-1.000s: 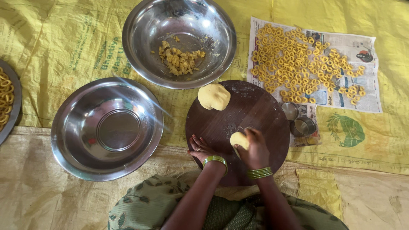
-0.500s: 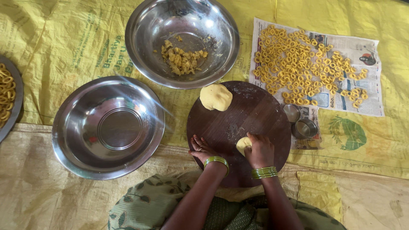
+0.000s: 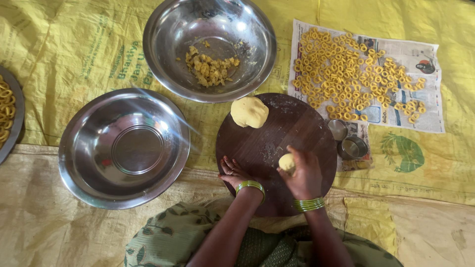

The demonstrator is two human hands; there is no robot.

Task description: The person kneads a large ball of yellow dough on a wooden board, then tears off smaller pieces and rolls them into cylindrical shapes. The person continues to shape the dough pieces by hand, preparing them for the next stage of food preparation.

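Observation:
A round dark wooden board (image 3: 292, 133) lies on the yellow sheet in front of me. My right hand (image 3: 303, 173) grips a small pale dough ball (image 3: 286, 162) just above the board's near half. Flat on the board's near left edge rests my left hand (image 3: 233, 172), fingers spread, holding nothing. A bigger lump of yellow dough (image 3: 249, 111) sits at the board's far left rim. Both wrists wear green bangles.
An empty steel bowl (image 3: 123, 146) stands left of the board. A second steel bowl (image 3: 210, 48) behind holds dough scraps. Several dough rings (image 3: 346, 74) lie on a newspaper (image 3: 423, 113) at the right. Two small steel cups (image 3: 348, 141) sit by the board. A plate of rings (image 3: 7, 114) shows at the far left.
My right hand has turned the small dough ball slightly and lifted a little toward the board's middle. The left hand stays flat on the board.

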